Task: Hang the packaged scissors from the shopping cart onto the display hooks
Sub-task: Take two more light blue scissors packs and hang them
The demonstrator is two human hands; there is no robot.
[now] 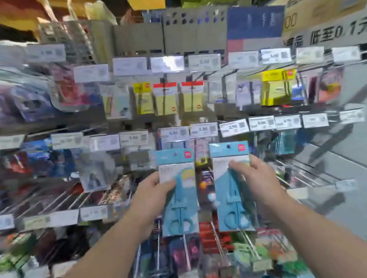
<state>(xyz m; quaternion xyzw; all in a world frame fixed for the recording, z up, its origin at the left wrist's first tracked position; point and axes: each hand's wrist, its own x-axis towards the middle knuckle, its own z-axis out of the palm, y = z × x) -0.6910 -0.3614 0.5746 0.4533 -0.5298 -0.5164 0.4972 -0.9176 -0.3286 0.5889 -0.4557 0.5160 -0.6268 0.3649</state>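
Observation:
I hold two packs of blue scissors upright in front of the display wall. My left hand (150,195) grips the left scissors pack (178,192) by its left edge. My right hand (255,179) grips the right scissors pack (233,188) by its right edge. Each pack has a blue header card with a hang hole and a red logo. Both tops reach just under a row of price tags (203,130). Bare metal display hooks (297,171) stick out to the right of my right hand. The shopping cart is out of view.
The wall is dense with hanging stationery: yellow sticky-note packs (166,100) above, red and green packs (212,234) below. More bare hooks (53,201) sit at the left. A grey floor (357,186) lies at the right. Boxes stand on the top shelf.

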